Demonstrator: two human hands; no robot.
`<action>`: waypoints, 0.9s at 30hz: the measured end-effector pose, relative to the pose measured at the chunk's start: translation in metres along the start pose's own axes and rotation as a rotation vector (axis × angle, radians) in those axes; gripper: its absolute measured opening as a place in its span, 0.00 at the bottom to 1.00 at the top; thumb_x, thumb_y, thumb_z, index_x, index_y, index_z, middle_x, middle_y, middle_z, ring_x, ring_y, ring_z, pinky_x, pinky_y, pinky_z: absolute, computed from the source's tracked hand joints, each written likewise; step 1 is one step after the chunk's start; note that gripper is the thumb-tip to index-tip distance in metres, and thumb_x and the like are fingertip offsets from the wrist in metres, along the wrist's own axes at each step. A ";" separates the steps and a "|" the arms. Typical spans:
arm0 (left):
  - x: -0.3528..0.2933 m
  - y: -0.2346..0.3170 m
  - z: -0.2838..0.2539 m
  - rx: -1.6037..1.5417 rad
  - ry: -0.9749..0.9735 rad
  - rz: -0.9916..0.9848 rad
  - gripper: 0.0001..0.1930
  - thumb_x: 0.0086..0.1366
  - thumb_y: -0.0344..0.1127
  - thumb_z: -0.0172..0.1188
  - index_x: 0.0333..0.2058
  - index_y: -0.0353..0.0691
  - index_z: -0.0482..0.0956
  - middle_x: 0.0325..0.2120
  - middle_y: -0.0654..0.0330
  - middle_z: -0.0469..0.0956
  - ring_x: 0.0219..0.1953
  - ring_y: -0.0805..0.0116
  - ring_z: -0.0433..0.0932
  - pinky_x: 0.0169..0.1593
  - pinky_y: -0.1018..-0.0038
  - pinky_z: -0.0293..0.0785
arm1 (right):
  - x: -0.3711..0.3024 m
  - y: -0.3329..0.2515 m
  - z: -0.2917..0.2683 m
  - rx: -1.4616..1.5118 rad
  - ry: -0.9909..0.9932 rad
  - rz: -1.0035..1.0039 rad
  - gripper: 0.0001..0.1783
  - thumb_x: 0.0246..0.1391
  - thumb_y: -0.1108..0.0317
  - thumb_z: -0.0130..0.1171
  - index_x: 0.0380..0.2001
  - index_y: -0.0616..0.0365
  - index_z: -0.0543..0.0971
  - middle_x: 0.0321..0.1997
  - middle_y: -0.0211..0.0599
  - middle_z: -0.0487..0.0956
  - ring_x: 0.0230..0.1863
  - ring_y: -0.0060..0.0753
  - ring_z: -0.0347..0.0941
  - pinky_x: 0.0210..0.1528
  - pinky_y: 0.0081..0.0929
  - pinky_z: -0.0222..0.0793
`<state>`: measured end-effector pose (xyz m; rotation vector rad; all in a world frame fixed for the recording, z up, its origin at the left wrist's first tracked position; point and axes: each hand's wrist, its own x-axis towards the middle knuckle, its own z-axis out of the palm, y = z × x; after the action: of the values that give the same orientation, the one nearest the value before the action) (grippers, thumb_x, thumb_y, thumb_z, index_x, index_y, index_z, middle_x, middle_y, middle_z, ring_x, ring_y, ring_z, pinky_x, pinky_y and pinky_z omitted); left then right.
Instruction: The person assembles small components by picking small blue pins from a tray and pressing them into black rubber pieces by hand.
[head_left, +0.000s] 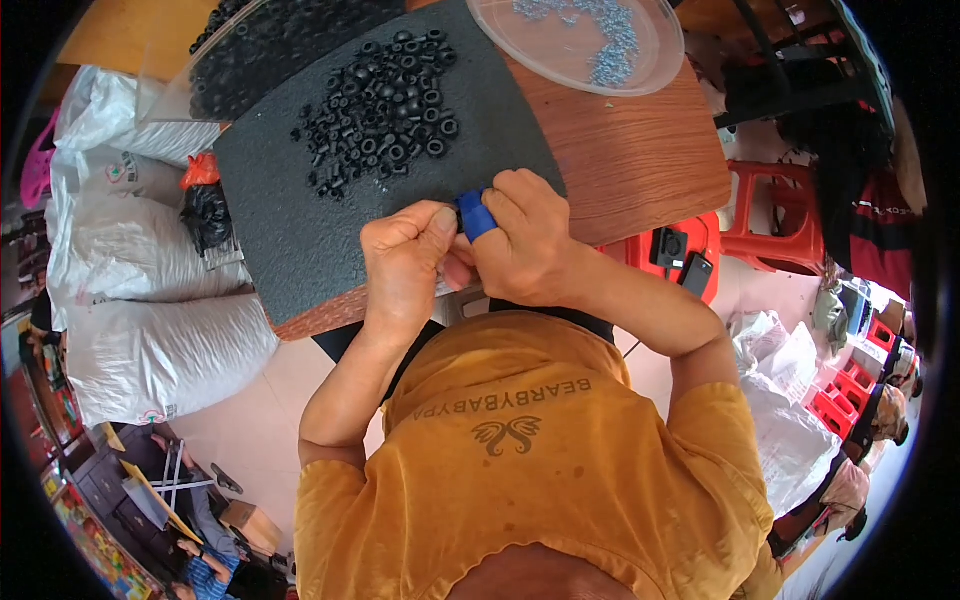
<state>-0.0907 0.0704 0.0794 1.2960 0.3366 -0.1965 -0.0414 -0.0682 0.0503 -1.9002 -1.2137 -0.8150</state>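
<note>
My left hand (405, 262) and my right hand (528, 240) meet over the near edge of a dark grey mat (270, 200). Both are closed, thumbs and fingers pinched together. Blue tape (477, 216) wraps a finger of my right hand. Something small and dark shows between the fingertips, mostly hidden, and its kind cannot be made out. Just beyond my hands, a pile of small black ring-shaped and cap-shaped parts (385, 105) is spread on the mat.
A clear round lid (655, 70) with small light-blue pieces lies at the far right of the wooden table (640, 165). Behind the mat stands a clear tub of black parts (270, 65). White sacks (165, 350) are stacked left; red stools (775, 215) stand right.
</note>
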 end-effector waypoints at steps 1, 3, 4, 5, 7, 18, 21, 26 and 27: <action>0.000 0.000 0.000 0.052 0.034 -0.004 0.11 0.64 0.26 0.51 0.23 0.30 0.76 0.16 0.60 0.75 0.14 0.78 0.70 0.17 0.84 0.65 | 0.000 0.001 0.000 -0.020 -0.037 -0.029 0.11 0.16 0.69 0.51 0.10 0.59 0.63 0.16 0.37 0.60 0.21 0.36 0.59 0.19 0.31 0.52; 0.001 -0.001 0.000 0.113 0.016 0.013 0.12 0.64 0.26 0.50 0.22 0.30 0.75 0.16 0.60 0.75 0.14 0.79 0.69 0.17 0.83 0.64 | 0.000 0.003 0.000 -0.018 -0.049 -0.040 0.10 0.15 0.68 0.50 0.09 0.58 0.62 0.16 0.37 0.60 0.21 0.36 0.59 0.19 0.31 0.52; 0.002 -0.004 0.000 0.176 0.003 0.024 0.12 0.64 0.26 0.50 0.22 0.31 0.75 0.15 0.61 0.74 0.14 0.79 0.69 0.17 0.83 0.64 | -0.002 0.004 0.000 -0.010 -0.062 -0.046 0.10 0.15 0.68 0.49 0.08 0.58 0.62 0.15 0.36 0.59 0.21 0.36 0.59 0.19 0.31 0.52; 0.004 -0.006 -0.001 0.178 0.000 0.021 0.12 0.64 0.26 0.50 0.22 0.31 0.75 0.15 0.61 0.74 0.14 0.79 0.69 0.17 0.83 0.64 | -0.003 0.004 0.001 -0.012 -0.061 -0.041 0.10 0.15 0.68 0.49 0.08 0.58 0.62 0.15 0.36 0.59 0.21 0.36 0.59 0.19 0.31 0.52; 0.008 -0.011 -0.001 0.213 0.010 0.112 0.13 0.64 0.26 0.49 0.20 0.31 0.74 0.15 0.62 0.73 0.14 0.80 0.68 0.16 0.83 0.63 | -0.005 0.005 0.002 0.014 -0.089 -0.029 0.10 0.16 0.69 0.50 0.09 0.58 0.62 0.16 0.36 0.59 0.21 0.36 0.59 0.19 0.31 0.52; 0.003 0.003 -0.001 0.003 -0.100 0.001 0.14 0.68 0.37 0.48 0.32 0.30 0.76 0.24 0.57 0.78 0.20 0.77 0.73 0.24 0.83 0.69 | 0.011 0.018 -0.007 0.035 0.045 0.063 0.14 0.24 0.75 0.60 0.12 0.58 0.62 0.17 0.40 0.63 0.19 0.40 0.60 0.17 0.35 0.55; -0.005 -0.001 -0.007 0.026 0.029 0.127 0.14 0.66 0.36 0.51 0.38 0.29 0.76 0.24 0.56 0.78 0.20 0.77 0.74 0.25 0.82 0.71 | 0.026 0.048 -0.026 -0.059 0.007 0.091 0.14 0.31 0.74 0.64 0.15 0.58 0.67 0.19 0.41 0.66 0.18 0.42 0.62 0.16 0.36 0.56; -0.011 0.000 -0.035 0.128 0.188 0.264 0.12 0.65 0.35 0.54 0.37 0.29 0.76 0.24 0.56 0.78 0.20 0.77 0.73 0.25 0.83 0.70 | 0.109 0.161 -0.041 -0.461 0.008 0.207 0.08 0.51 0.64 0.57 0.32 0.55 0.80 0.21 0.41 0.73 0.22 0.47 0.69 0.25 0.38 0.66; -0.009 0.003 -0.038 0.130 0.216 0.280 0.11 0.65 0.34 0.54 0.37 0.29 0.76 0.24 0.56 0.78 0.20 0.78 0.73 0.26 0.83 0.70 | 0.126 0.189 -0.047 -0.443 -0.028 0.373 0.09 0.50 0.66 0.59 0.33 0.60 0.78 0.23 0.43 0.75 0.25 0.42 0.72 0.29 0.32 0.69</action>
<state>-0.1033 0.1076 0.0766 1.4815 0.3249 0.1622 0.1728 -0.1035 0.1323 -2.4046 -0.6901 -0.9016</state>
